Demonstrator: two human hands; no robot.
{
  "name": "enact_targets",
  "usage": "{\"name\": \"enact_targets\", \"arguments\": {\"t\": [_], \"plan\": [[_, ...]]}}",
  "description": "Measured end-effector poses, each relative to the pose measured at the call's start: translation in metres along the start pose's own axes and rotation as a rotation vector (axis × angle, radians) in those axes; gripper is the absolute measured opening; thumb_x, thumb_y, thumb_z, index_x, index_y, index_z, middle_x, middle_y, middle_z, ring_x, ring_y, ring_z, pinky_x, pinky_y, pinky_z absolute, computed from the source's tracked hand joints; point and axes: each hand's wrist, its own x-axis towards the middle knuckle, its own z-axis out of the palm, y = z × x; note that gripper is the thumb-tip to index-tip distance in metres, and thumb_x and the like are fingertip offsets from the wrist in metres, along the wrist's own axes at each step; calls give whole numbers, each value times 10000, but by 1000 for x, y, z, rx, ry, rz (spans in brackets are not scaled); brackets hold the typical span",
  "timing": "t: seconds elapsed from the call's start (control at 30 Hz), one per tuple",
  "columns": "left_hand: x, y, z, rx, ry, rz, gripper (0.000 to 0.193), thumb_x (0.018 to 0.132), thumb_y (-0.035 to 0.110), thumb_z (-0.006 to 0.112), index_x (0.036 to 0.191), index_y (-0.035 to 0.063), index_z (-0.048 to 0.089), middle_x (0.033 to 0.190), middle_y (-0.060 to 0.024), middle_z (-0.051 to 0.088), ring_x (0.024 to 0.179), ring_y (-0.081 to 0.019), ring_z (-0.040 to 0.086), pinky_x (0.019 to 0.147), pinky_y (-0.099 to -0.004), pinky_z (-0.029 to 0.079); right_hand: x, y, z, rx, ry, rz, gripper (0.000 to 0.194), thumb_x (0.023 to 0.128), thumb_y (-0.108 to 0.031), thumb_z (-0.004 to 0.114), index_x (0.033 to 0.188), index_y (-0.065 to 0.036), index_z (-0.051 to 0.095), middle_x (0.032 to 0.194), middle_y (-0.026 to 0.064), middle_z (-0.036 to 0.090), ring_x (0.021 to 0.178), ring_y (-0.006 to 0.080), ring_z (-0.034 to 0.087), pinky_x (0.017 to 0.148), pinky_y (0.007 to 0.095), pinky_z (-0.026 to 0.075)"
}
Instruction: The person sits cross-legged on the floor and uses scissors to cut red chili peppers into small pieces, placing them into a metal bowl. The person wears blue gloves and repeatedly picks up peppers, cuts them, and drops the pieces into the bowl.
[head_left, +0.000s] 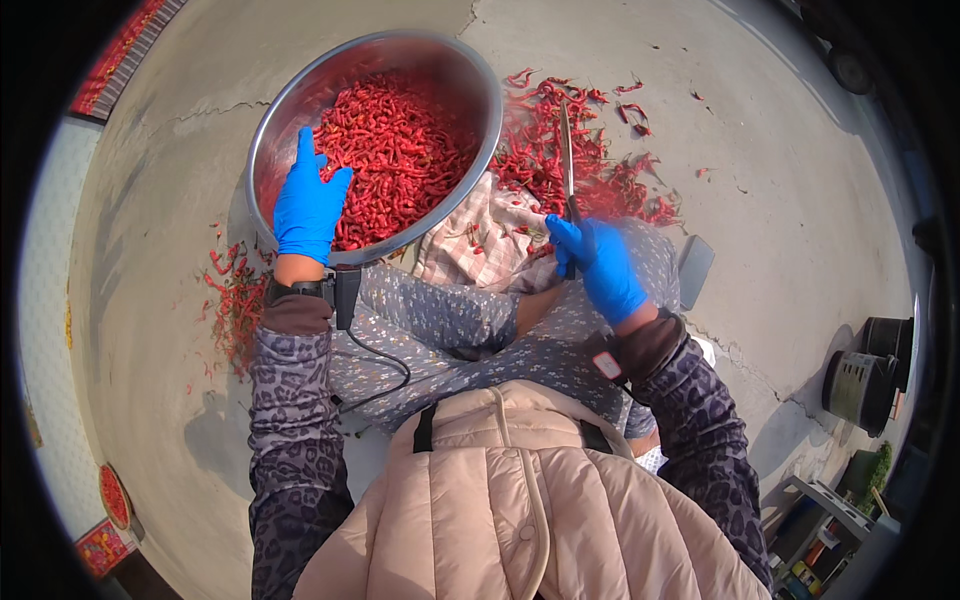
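A large metal basin (491, 112), tilted, holds a heap of red chili peppers (390, 157). In a blue glove, my left hand (309, 202) is over the basin's near left side, index finger extended and thumb apart; nothing shows in it. My right hand (600, 262), also gloved in blue, grips a pair of scissors (567, 154), whose blades point away from me. Whole chili peppers with stems (555, 142) lie in a loose pile right of the basin, beyond the scissors. Between basin and right hand, a checked cloth (480, 244) carries a few peppers.
More red peppers (238, 307) lie on the concrete floor at left, beside my forearm. A grey block (696, 271) is near my right knee. Black buckets (859, 390) and a metal rack (832, 506) stand at right. A round container of red pieces (114, 495) is at lower left.
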Motion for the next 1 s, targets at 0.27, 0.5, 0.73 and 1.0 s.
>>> {"name": "enact_targets", "arguments": {"t": [0.27,0.5,0.73,1.0], "plan": [[-76,82,106,-645,-673,-37,303,902,223,597,1116,11,629,907,-83,676,760,-134,602,694,-281,485,-38,27,-52,32,352,-107,326,877,-340,646,805,-26,594,634,31,561,580,116,541,552,262,422],[-100,83,245,130,-968,228,219,834,160,568,1009,65,660,987,-171,637,922,-352,605,803,-405,485,-34,36,-56,27,325,-54,302,901,-281,597,752,-19,604,592,41,563,554,133,529,556,274,414],[-121,39,271,194,-842,334,199,770,112,606,963,81,645,981,-184,587,929,-383,568,804,-435,473,-37,39,-62,113,286,-45,306,906,-286,590,757,-19,596,595,46,562,550,139,539,544,273,419],[-101,58,215,-366,-738,140,135,887,96,591,1009,38,599,856,-85,572,783,-194,575,692,-328,488,-35,41,-59,167,270,-59,286,859,-289,684,869,-13,607,629,33,586,542,101,531,519,238,415]]}}
